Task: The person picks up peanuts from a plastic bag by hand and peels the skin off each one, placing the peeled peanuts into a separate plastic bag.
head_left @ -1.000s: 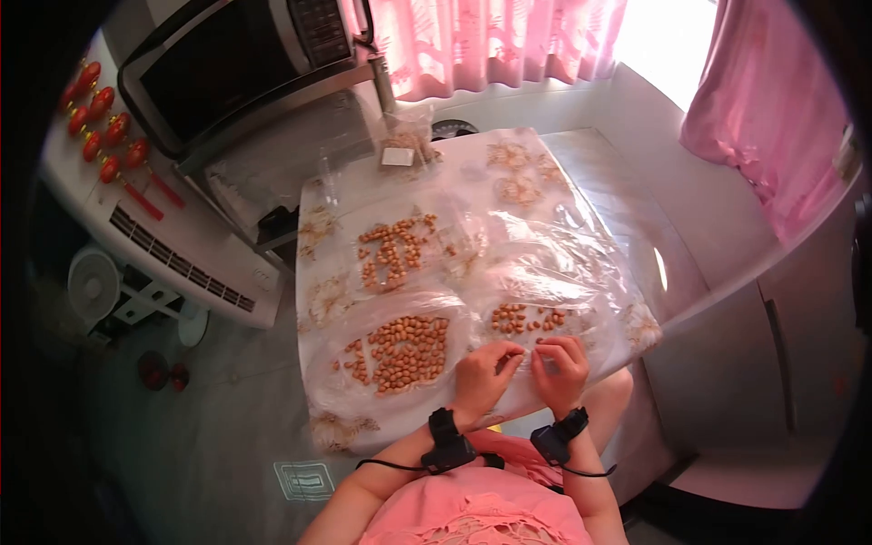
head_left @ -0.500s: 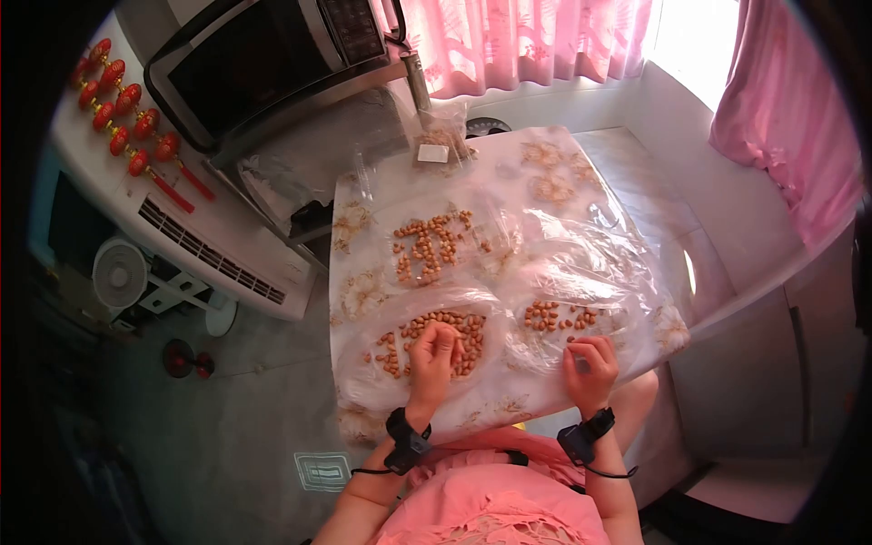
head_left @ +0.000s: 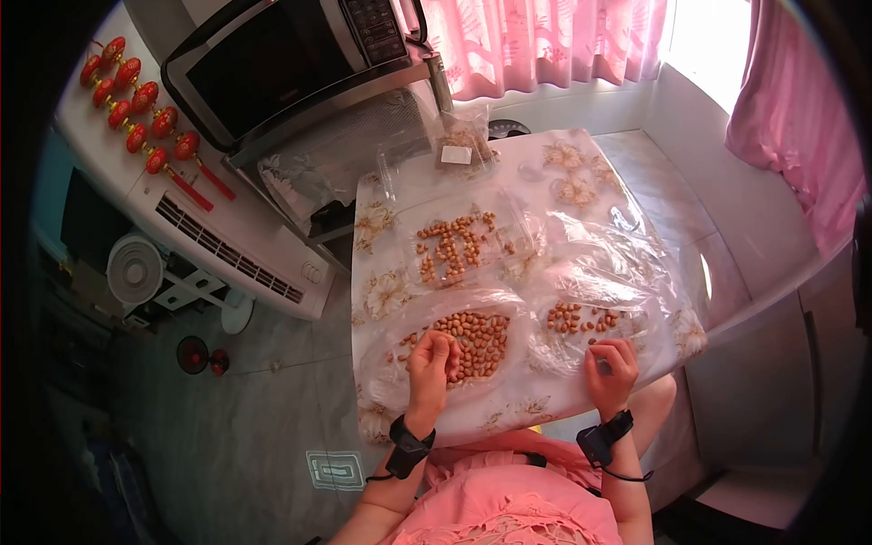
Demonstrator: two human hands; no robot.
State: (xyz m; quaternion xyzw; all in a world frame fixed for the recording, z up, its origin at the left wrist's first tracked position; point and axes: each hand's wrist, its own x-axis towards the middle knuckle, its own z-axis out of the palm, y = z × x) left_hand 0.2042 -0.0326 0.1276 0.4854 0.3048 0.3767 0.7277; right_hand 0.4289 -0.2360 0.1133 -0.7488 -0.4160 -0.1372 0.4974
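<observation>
Keeps left hand (head_left: 434, 356) curled in narrow over the left side of the large pile of nuts (head_left: 481, 341) in the left bag (head_left: 518, 334); cannot tell whether closed on a nut or empty. Has drifted left across that pile since the last frame, after starting close beside the right hand (head_left: 612, 363) at first. Keeps right fingers loosely bent, with a small gap between thumb and fingers, at the near side of the right bag (head_left: 554, 352), just beside a lone nut (head_left: 592, 342); cannot see anything held there. Wears a black band (head_left: 411, 445) on the left wrist, another (head_left: 604, 440) on the right. Farther out, on the flowered table (head_left: 527, 413), shows more nuts (head_left: 454, 245) on clear plastic and, beyond, a labelled packet (head_left: 463, 141).
</observation>
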